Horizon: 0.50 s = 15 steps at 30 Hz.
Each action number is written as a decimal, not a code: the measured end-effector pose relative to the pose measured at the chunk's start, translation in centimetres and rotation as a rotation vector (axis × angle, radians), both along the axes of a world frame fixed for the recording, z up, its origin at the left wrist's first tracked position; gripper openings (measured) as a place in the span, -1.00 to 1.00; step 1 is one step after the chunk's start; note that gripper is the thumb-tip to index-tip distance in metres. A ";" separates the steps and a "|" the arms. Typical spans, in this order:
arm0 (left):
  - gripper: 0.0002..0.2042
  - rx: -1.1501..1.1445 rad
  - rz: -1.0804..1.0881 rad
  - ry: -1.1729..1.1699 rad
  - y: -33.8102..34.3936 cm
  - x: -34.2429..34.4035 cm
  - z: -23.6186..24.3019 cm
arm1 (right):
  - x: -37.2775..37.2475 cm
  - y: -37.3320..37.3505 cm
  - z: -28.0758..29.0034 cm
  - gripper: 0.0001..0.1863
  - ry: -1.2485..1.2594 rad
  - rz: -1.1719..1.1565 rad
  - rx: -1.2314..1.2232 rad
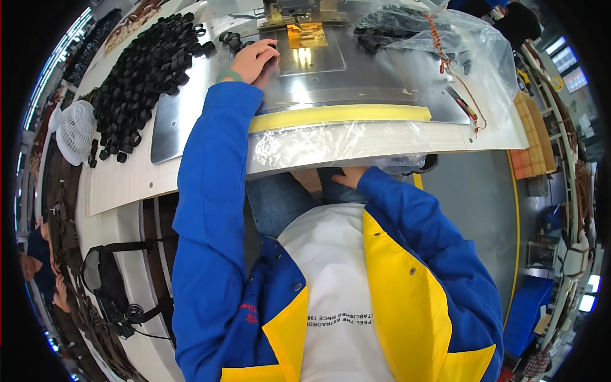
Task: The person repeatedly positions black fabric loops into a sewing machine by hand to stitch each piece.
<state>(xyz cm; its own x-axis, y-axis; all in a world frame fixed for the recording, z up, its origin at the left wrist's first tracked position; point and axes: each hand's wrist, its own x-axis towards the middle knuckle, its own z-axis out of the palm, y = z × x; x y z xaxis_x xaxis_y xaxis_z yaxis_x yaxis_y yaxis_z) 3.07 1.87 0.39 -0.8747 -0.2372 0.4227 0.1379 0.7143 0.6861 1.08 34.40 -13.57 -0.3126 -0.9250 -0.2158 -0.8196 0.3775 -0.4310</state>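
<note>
My left hand (253,60) rests on the steel sewing-machine plate (379,73), its fingers loosely bent with nothing visible in them, beside small black pieces (232,41). The machine (283,9) has a brass-coloured plate (305,35) under its head. Yellow tape (340,113) runs along the front of the steel plate. My right hand (349,178) is low under the table edge by my thigh, fingers lying loosely and partly hidden. A large heap of black fabric loops (153,76) lies at the left.
A plastic bag (477,48), orange cord (433,35) and snips (461,102) lie at the right. A white fan (73,134) stands left. A cardboard box (528,159) and blue bin (528,315) are at the right. A co-worker (38,251) is at far left.
</note>
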 end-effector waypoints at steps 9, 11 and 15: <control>-0.85 -0.053 0.027 -0.006 -0.1 -0.2 0.3 | 4.3 -0.6 4.5 -0.59 -0.358 0.404 0.038; -0.86 -0.009 0.028 -0.008 0.1 -0.2 0.1 | 5.4 -0.8 5.5 -0.67 -0.329 0.473 0.025; -0.86 0.013 0.055 -0.003 0.4 -0.1 0.0 | 6.0 0.7 9.9 -0.76 -0.293 0.440 -0.069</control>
<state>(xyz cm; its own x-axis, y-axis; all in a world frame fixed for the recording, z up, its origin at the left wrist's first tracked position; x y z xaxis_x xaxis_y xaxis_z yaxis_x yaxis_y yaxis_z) 2.99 2.26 0.41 -0.8615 -0.2899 0.4169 0.0970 0.7119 0.6956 7.03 35.09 -3.69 0.1719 -0.9703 -0.1703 -0.7359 -0.0116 -0.6770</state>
